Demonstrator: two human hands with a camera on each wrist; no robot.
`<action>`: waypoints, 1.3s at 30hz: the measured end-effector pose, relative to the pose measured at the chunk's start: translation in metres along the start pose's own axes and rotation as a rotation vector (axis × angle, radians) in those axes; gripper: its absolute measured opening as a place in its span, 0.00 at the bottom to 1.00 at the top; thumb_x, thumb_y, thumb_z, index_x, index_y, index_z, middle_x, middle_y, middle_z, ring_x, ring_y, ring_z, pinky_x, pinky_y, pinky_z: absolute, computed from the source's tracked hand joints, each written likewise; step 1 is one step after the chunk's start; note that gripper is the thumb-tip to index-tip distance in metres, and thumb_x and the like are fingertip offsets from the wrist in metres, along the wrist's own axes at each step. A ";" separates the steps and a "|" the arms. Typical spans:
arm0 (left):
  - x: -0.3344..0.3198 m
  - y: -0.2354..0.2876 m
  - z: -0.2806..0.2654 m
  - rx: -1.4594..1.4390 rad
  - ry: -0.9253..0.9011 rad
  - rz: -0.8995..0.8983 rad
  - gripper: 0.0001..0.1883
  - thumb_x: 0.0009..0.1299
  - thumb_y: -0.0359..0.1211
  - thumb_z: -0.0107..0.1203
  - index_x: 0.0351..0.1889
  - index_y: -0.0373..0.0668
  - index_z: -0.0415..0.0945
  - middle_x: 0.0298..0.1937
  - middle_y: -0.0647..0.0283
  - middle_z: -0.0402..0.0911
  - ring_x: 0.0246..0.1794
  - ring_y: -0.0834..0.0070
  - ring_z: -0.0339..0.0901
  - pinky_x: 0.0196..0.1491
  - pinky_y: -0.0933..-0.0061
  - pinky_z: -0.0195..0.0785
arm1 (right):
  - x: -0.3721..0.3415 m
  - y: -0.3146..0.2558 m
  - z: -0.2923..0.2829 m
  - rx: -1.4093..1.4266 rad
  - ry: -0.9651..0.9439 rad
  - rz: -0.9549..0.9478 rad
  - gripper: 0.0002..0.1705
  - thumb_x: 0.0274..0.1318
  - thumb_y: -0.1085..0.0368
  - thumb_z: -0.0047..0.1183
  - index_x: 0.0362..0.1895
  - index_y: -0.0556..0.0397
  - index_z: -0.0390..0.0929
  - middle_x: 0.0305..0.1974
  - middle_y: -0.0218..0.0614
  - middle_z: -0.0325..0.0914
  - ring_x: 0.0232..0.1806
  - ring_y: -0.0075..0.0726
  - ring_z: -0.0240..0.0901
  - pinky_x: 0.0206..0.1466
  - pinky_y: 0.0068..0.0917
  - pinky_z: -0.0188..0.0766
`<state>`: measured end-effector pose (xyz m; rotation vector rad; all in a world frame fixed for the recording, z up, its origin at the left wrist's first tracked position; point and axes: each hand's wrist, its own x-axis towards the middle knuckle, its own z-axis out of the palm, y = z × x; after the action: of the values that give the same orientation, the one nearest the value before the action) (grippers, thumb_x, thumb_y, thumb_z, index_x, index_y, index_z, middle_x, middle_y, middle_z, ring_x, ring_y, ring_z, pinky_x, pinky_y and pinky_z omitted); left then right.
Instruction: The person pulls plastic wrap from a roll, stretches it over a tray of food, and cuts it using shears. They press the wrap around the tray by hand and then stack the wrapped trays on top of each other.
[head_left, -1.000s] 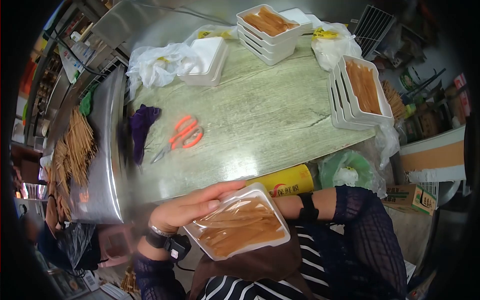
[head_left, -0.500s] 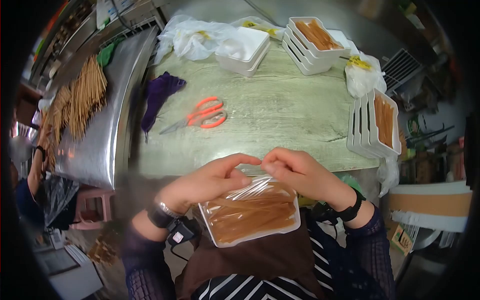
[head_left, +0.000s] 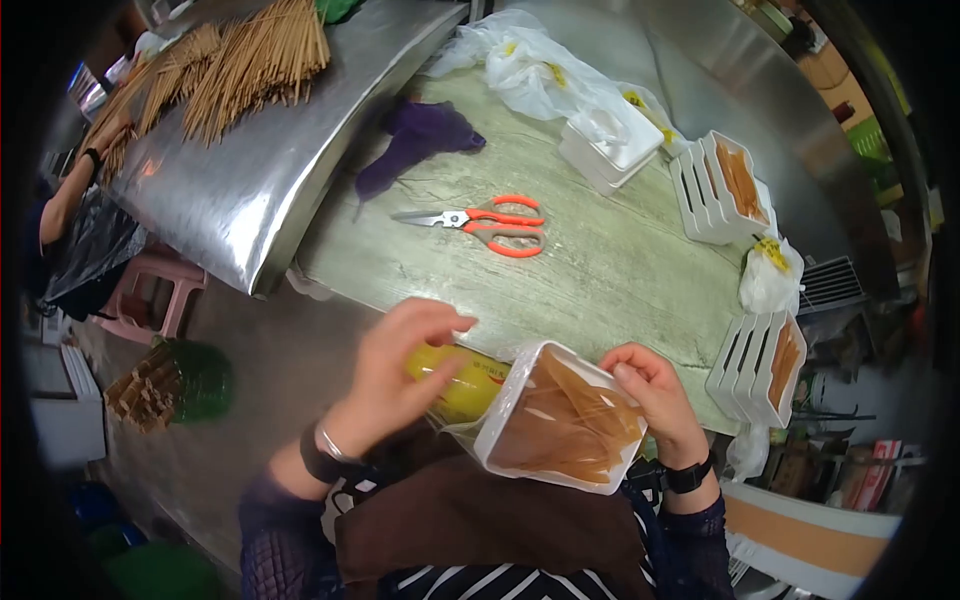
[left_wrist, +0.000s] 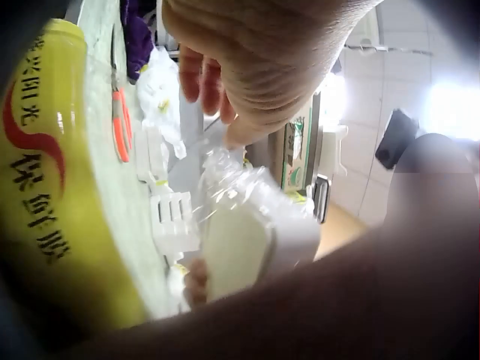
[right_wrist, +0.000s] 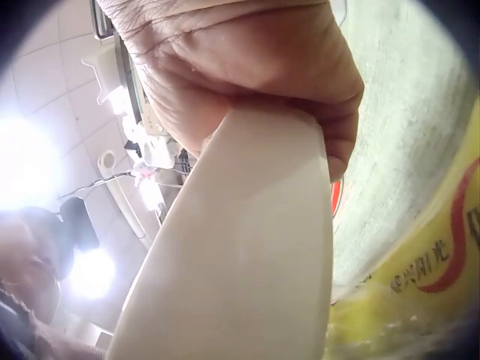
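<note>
A white tray (head_left: 488, 440) of flat brown strips is tilted in front of the apron. The right hand (head_left: 658, 395) grips its right edge; in the right wrist view the fingers and thumb (right_wrist: 277, 67) pinch the corner of the tray (right_wrist: 240, 225). Beside the tray's left side the left hand (head_left: 395, 365) has its fingers spread and loosely bent, over a yellow film roll (head_left: 462, 385). In the left wrist view the left hand (left_wrist: 255, 67) is above clear film (left_wrist: 232, 176) at the tray's end; whether it touches the film is unclear.
Orange-handled scissors (head_left: 505, 225) and a purple cloth (head_left: 425, 135) lie on the green table (head_left: 620, 260). White tray stacks (head_left: 700, 195) and plastic bags (head_left: 540, 75) line its far and right sides. Wooden sticks (head_left: 260, 65) lie on a metal counter (head_left: 250, 180), with another person's arm (head_left: 72, 195) nearby.
The left hand has moved off the tray to its left. The right hand now holds the tray's right edge, and the tray has turned and shifted right. The head view has swung.
</note>
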<state>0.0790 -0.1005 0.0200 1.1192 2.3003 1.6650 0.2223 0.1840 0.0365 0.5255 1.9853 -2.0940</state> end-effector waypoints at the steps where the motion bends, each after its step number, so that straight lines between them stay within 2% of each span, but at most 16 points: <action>1: -0.004 0.001 0.006 0.128 0.126 0.168 0.20 0.51 0.25 0.69 0.44 0.44 0.80 0.37 0.62 0.77 0.36 0.70 0.76 0.38 0.72 0.72 | 0.003 0.002 0.002 -0.003 0.012 -0.005 0.11 0.67 0.61 0.50 0.45 0.55 0.76 0.36 0.23 0.76 0.36 0.13 0.70 0.42 0.15 0.67; 4: -0.006 -0.003 0.015 0.367 0.190 0.401 0.20 0.50 0.25 0.69 0.42 0.46 0.80 0.34 0.66 0.76 0.31 0.70 0.74 0.32 0.71 0.69 | 0.008 -0.002 0.011 0.071 0.015 0.060 0.11 0.67 0.61 0.50 0.44 0.55 0.76 0.36 0.23 0.77 0.37 0.14 0.70 0.43 0.16 0.67; 8: 0.004 -0.013 0.023 0.361 0.234 0.429 0.15 0.52 0.25 0.68 0.37 0.48 0.82 0.33 0.67 0.75 0.29 0.70 0.73 0.30 0.70 0.67 | 0.010 -0.006 0.017 0.057 0.031 0.073 0.11 0.64 0.60 0.52 0.42 0.55 0.76 0.34 0.25 0.78 0.34 0.15 0.71 0.40 0.15 0.67; 11: 0.003 -0.016 0.019 0.416 0.302 0.351 0.10 0.56 0.25 0.65 0.36 0.46 0.83 0.33 0.66 0.76 0.31 0.70 0.74 0.32 0.70 0.68 | 0.009 -0.008 0.014 0.044 0.034 0.066 0.11 0.65 0.61 0.52 0.42 0.55 0.76 0.34 0.25 0.78 0.34 0.14 0.71 0.39 0.15 0.67; 14: 0.001 -0.035 0.015 0.041 0.391 0.001 0.07 0.61 0.25 0.62 0.37 0.43 0.83 0.32 0.65 0.77 0.31 0.70 0.75 0.32 0.70 0.68 | 0.007 -0.009 0.014 0.025 0.022 0.047 0.10 0.66 0.62 0.51 0.44 0.56 0.76 0.34 0.25 0.78 0.34 0.14 0.71 0.40 0.15 0.67; 15: 0.003 -0.041 0.010 -0.108 0.335 -0.143 0.07 0.68 0.26 0.56 0.42 0.39 0.82 0.34 0.65 0.78 0.32 0.75 0.75 0.35 0.73 0.71 | 0.007 -0.010 0.016 0.018 0.010 0.044 0.10 0.66 0.63 0.51 0.44 0.56 0.76 0.34 0.25 0.78 0.34 0.14 0.71 0.40 0.14 0.67; 18: 0.000 -0.060 0.007 -1.063 0.235 -0.700 0.09 0.73 0.28 0.52 0.46 0.36 0.80 0.36 0.66 0.79 0.33 0.80 0.76 0.37 0.78 0.74 | 0.009 -0.013 0.020 0.020 -0.009 0.037 0.09 0.66 0.64 0.51 0.44 0.57 0.75 0.34 0.25 0.77 0.34 0.14 0.71 0.39 0.14 0.67; 21: 0.003 -0.047 0.003 -1.037 0.086 -0.729 0.11 0.75 0.28 0.50 0.51 0.34 0.77 0.38 0.64 0.79 0.35 0.82 0.77 0.39 0.80 0.75 | 0.007 -0.012 0.017 0.013 0.003 0.026 0.09 0.66 0.65 0.51 0.44 0.57 0.75 0.34 0.25 0.77 0.34 0.14 0.71 0.39 0.14 0.67; 24: 0.006 -0.035 0.008 -0.962 0.119 -0.730 0.14 0.77 0.33 0.47 0.53 0.34 0.76 0.40 0.62 0.80 0.37 0.80 0.79 0.38 0.79 0.76 | 0.006 -0.012 0.016 0.025 0.022 0.022 0.09 0.66 0.65 0.51 0.44 0.57 0.75 0.34 0.25 0.78 0.34 0.14 0.71 0.39 0.14 0.67; 27: 0.004 -0.023 0.002 -1.020 0.093 -0.825 0.18 0.79 0.39 0.43 0.55 0.36 0.76 0.43 0.61 0.81 0.39 0.77 0.80 0.41 0.76 0.76 | 0.004 -0.015 0.017 0.040 0.040 0.023 0.09 0.66 0.65 0.51 0.44 0.57 0.75 0.34 0.26 0.78 0.34 0.14 0.71 0.39 0.14 0.67; 30: -0.007 -0.021 -0.001 -1.088 -0.280 -0.825 0.20 0.79 0.43 0.41 0.52 0.38 0.77 0.45 0.62 0.80 0.40 0.77 0.79 0.44 0.74 0.75 | 0.003 -0.013 0.016 0.047 0.042 0.025 0.09 0.66 0.65 0.51 0.44 0.57 0.75 0.34 0.26 0.78 0.34 0.14 0.71 0.39 0.15 0.67; 31: -0.007 -0.013 0.002 -0.987 -0.308 -0.779 0.15 0.77 0.42 0.48 0.45 0.40 0.79 0.44 0.64 0.80 0.39 0.80 0.77 0.44 0.76 0.73 | 0.003 -0.012 0.015 0.049 0.039 0.023 0.09 0.66 0.65 0.51 0.44 0.57 0.75 0.34 0.26 0.78 0.34 0.14 0.71 0.40 0.15 0.67; 34: -0.008 -0.013 0.005 -0.872 -0.123 -0.680 0.12 0.75 0.38 0.52 0.36 0.40 0.78 0.43 0.65 0.80 0.38 0.84 0.74 0.43 0.79 0.69 | 0.002 -0.012 0.015 0.058 0.049 0.023 0.09 0.66 0.65 0.51 0.44 0.57 0.75 0.34 0.27 0.78 0.34 0.15 0.72 0.40 0.15 0.68; 35: -0.007 -0.012 0.005 -0.835 0.022 -0.615 0.10 0.74 0.35 0.53 0.32 0.39 0.77 0.44 0.64 0.79 0.35 0.85 0.73 0.42 0.80 0.67 | 0.002 -0.011 0.014 0.055 0.049 0.024 0.09 0.65 0.65 0.52 0.44 0.57 0.75 0.34 0.27 0.78 0.34 0.15 0.72 0.40 0.15 0.68; 37: -0.006 -0.012 0.009 -0.595 0.178 -0.285 0.11 0.75 0.33 0.49 0.32 0.39 0.76 0.44 0.62 0.79 0.35 0.82 0.74 0.43 0.80 0.68 | 0.001 -0.009 0.014 0.056 0.052 0.029 0.09 0.65 0.65 0.52 0.44 0.57 0.75 0.34 0.27 0.78 0.34 0.15 0.72 0.39 0.15 0.68; 39: -0.004 -0.007 0.011 -0.584 0.201 -0.179 0.11 0.76 0.32 0.47 0.32 0.38 0.75 0.45 0.60 0.79 0.36 0.80 0.74 0.43 0.78 0.68 | 0.001 -0.008 0.015 0.061 0.044 0.022 0.09 0.65 0.65 0.51 0.44 0.58 0.76 0.34 0.27 0.78 0.34 0.15 0.72 0.39 0.15 0.68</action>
<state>0.0832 -0.0951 0.0080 0.6270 1.7362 2.2352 0.2166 0.1698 0.0437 0.6064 1.9348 -2.1544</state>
